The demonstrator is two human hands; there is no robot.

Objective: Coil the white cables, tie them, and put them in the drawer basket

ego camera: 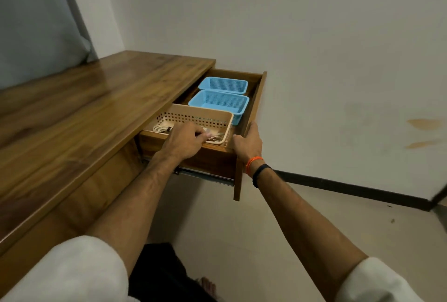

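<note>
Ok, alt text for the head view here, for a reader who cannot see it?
A person's left hand reaches into a beige basket holding coiled white cables in an open wooden drawer, while the right hand grips the drawer's front edge. Two empty blue baskets sit behind it.

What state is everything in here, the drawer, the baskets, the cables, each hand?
drawer: pulled open.
beige basket: in the drawer's near end, holding cables.
white cables: coiled, lying in the beige basket.
two blue baskets: farther back in the drawer, nothing visible in them.
left hand: fingers curled, reaching into the beige basket; whether it holds a cable is unclear.
right hand: grips the drawer's front edge.
</note>
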